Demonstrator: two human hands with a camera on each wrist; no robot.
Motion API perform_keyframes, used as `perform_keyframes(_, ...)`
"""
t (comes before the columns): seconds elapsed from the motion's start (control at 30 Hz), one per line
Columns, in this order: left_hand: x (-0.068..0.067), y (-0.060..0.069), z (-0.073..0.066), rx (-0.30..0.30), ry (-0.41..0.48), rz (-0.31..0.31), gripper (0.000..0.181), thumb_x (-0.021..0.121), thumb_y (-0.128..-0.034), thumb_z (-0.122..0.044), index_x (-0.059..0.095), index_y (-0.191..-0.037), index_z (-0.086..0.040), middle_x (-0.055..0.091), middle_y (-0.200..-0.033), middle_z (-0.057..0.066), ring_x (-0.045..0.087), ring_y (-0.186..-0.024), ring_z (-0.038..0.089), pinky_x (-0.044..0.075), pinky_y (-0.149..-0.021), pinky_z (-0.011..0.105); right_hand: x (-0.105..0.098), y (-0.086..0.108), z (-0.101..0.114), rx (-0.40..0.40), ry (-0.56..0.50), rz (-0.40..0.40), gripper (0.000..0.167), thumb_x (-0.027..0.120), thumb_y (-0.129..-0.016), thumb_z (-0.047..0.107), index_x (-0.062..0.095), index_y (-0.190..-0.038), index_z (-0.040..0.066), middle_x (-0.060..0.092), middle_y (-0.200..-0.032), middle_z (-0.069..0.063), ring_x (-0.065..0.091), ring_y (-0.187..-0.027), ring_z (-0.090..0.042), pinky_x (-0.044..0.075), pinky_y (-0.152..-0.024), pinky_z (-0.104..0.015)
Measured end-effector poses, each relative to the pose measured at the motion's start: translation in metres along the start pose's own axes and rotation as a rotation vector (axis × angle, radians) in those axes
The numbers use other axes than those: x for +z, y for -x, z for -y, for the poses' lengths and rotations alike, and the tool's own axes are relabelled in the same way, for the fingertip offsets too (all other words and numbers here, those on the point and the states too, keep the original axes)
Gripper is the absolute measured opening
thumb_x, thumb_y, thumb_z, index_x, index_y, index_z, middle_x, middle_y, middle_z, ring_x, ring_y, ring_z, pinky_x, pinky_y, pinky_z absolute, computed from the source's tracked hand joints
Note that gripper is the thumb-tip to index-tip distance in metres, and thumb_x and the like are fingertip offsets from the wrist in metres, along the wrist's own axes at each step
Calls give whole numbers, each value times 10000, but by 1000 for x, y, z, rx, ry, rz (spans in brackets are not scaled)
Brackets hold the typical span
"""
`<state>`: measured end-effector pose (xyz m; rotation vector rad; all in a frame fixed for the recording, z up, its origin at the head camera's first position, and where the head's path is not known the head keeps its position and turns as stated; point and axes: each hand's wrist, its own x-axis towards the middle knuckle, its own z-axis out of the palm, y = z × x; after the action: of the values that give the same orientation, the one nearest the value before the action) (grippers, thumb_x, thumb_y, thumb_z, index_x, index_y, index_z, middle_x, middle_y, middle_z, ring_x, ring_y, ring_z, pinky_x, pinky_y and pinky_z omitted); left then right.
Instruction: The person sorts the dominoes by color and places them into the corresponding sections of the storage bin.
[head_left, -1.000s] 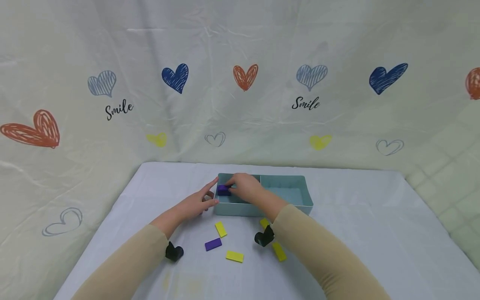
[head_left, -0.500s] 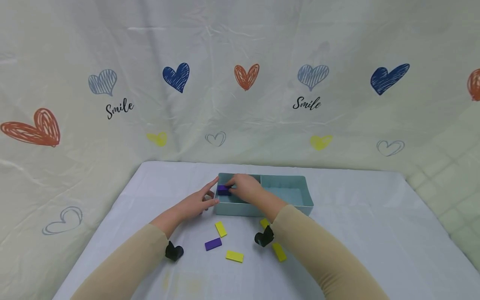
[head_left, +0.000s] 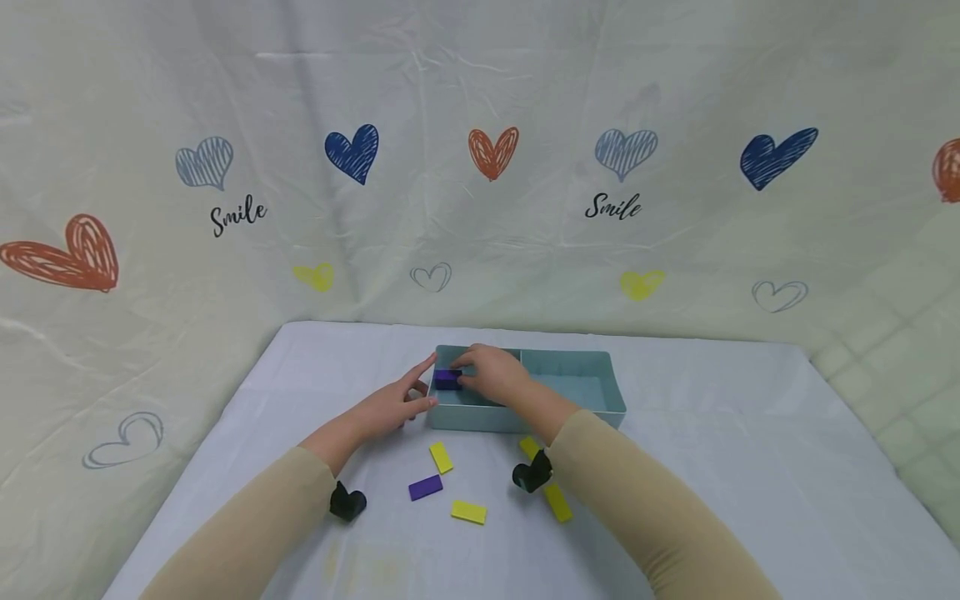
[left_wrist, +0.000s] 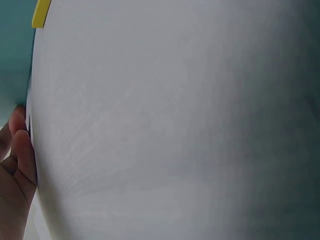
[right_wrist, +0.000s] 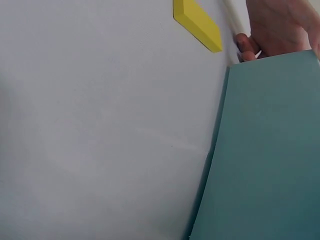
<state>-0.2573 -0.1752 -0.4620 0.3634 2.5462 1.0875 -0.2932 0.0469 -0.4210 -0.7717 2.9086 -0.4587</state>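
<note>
In the head view, a teal two-compartment box [head_left: 525,419] holds purple blocks [head_left: 447,380], apparently stacked, at the left end of its left compartment. My left hand [head_left: 386,408] rests against the box's left wall, index finger and thumb spread along it; the left wrist view shows that hand [left_wrist: 17,175] at its left edge. Reaching into the left compartment, my right hand [head_left: 495,375] has its thumb close to the purple blocks' right end and its other fingers slightly above them. Contact there is too small to tell. The right wrist view shows the teal wall [right_wrist: 265,145].
On the white cloth [head_left: 712,458] in front of the box lie a purple block [head_left: 425,487] and several yellow blocks [head_left: 468,512], two of them partly beside or under the right wrist strap's dark piece [head_left: 532,472]. A patterned curtain [head_left: 540,275] hangs behind.
My right hand's fingers have lifted very slightly off the purple blocks. My left hand and the box have kept their places.
</note>
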Motion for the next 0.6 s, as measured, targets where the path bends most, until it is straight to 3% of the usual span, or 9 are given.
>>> perform_keyframes(0.33, -1, 0, -2, -7, 1, 6, 757, 559, -981, -481, 67, -1556, -507, 506, -1389, 87, 607, -1008, 203, 516, -829, 399, -14, 14, 1, 5, -57, -15, 309, 679, -956, 211, 695, -1263, 187, 667, -1233, -2, 603, -1172, -197, 481, -981, -404)
perform_keyframes(0.6, 0, 2, -5, -22, -1, 2, 755, 557, -982, -476, 68, -1557, -506, 493, -1407, 99, 597, -1065, 229, 521, -864, 423, -22, 31, 0, -47, -102, -40, 303, 685, -949, 178, 703, -1249, 138, 686, -1171, -31, 621, -1108, -225, 498, -943, -409)
